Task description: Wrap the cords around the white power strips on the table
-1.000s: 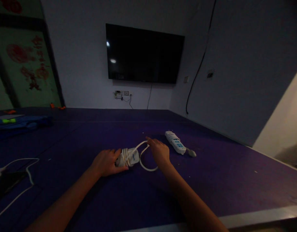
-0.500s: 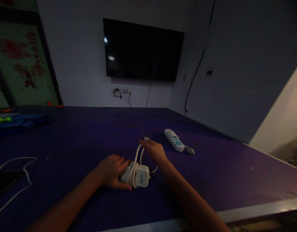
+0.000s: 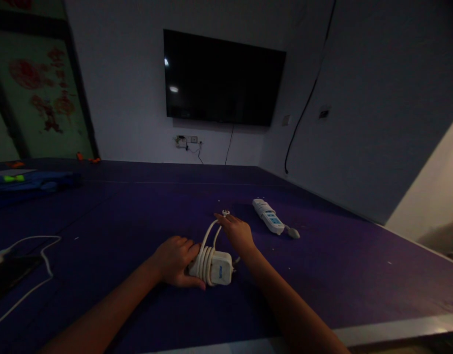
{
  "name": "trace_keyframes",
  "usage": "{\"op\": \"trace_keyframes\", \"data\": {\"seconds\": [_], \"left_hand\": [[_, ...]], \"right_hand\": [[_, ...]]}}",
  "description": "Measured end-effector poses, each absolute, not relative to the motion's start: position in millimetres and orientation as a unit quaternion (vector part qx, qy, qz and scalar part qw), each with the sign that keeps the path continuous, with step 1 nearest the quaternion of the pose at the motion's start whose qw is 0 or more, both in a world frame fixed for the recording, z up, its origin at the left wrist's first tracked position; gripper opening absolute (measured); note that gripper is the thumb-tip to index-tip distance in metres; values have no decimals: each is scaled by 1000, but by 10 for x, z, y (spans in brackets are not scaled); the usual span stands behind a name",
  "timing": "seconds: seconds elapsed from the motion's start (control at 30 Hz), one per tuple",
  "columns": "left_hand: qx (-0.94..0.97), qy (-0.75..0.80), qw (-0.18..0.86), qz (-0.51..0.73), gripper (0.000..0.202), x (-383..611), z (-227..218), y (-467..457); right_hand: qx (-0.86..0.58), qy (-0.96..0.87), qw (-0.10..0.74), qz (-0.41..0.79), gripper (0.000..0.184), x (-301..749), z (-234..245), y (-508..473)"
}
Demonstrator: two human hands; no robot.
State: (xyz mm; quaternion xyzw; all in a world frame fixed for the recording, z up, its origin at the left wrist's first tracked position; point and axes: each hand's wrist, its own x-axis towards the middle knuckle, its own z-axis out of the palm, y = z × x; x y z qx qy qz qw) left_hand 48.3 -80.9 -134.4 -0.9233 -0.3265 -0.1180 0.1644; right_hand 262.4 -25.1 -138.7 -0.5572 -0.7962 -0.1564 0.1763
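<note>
A white power strip (image 3: 216,266) lies on the dark purple surface (image 3: 322,275) with its white cord (image 3: 207,241) wound round it in several turns. My left hand (image 3: 175,261) grips the strip's left end, thumb underneath. My right hand (image 3: 237,233) pinches the loose end of the cord near its plug (image 3: 225,213), just beyond the strip. The cord runs up from the coil to those fingers.
A second white power strip (image 3: 269,216) with blue labels lies to the right, a grey plug (image 3: 293,233) beside it. At the far left lie a white cable (image 3: 34,246) and a dark flat object (image 3: 8,273). A wall-mounted TV (image 3: 222,78) hangs ahead. Blue items (image 3: 30,181) rest at the back left.
The strip has been turned and drawn nearer to me, its labelled end now facing right. The loose loop of cord has shrunk, with more cord lying round the strip.
</note>
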Motion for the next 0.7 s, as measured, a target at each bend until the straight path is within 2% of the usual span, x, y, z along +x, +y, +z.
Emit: {"op": "trace_keyframes", "data": {"seconds": [0.2,0.43,0.7], "left_hand": [[-901,-354,141,-207,81,437,-1377,-790],[-841,-406,94,-344,79,419,-1357,-799],[-751,-532,82,-383,97,399,-1357,-752]], "right_hand": [[-543,-814,165,-121,37,2592,-1382,-249],[-514,-839,163,-72,38,2578,-1380,-241],[-523,-838,142,-62,29,2477,-1475,-221]]}}
